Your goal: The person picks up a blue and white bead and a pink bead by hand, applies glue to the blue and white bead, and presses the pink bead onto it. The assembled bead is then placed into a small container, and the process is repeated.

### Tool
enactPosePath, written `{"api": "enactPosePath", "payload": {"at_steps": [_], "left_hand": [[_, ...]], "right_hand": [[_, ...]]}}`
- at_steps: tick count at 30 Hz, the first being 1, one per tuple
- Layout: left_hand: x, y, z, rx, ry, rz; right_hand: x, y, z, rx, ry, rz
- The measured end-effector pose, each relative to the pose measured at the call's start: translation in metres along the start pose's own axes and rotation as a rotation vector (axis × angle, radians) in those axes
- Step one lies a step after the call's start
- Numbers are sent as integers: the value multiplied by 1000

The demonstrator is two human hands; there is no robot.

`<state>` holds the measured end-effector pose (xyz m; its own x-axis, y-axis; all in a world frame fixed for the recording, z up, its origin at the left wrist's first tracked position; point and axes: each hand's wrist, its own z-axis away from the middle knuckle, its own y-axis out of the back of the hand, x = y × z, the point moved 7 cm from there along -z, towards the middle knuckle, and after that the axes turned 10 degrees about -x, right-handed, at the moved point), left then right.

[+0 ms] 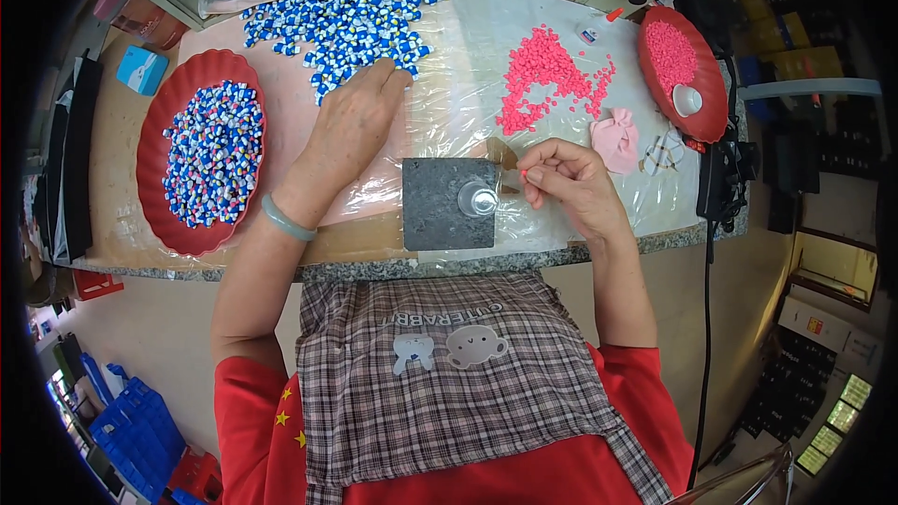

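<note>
My left hand (357,117) reaches to the near edge of a heap of small blue-and-white pieces (355,9). Its fingers are bent together there, and whatever they pinch is hidden. Over the right edge of a dark square slab (440,210), my right hand (571,185) pinches a tiny pink piece (524,174) between thumb and forefinger. A small clear round cup (477,198) rests on the slab. Loose pink pieces (541,75) lie scattered on the plastic-covered table beyond my right hand.
At left, a red scalloped tray (152,164) holds blue-and-white pieces with pink bits. Another red tray (706,98) at far right holds pink pieces and a white cup (687,100). A crumpled pink cloth (615,138), a small bottle (587,36) and a light-blue box (142,70) also lie here.
</note>
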<state>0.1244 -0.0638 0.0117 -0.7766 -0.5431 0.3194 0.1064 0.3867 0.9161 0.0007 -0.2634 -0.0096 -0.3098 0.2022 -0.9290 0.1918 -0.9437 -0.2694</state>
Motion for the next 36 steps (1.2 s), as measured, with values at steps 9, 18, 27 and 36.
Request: {"api": "enactPosePath", "payload": {"at_steps": [9,18,27,36], "left_hand": [[-4,7,3,48,138,251],[7,-8,41,-55,533,1351],[23,-21,61,-126,576,1670],[36,-17,64,-178,379,1524]], "right_hand": [[7,-4,4,-23,-26,-138],[17,-4,4,22,-58,-157],[4,-20,6,-1,-123,-63],[2,-26,3,12,-193,41]]}}
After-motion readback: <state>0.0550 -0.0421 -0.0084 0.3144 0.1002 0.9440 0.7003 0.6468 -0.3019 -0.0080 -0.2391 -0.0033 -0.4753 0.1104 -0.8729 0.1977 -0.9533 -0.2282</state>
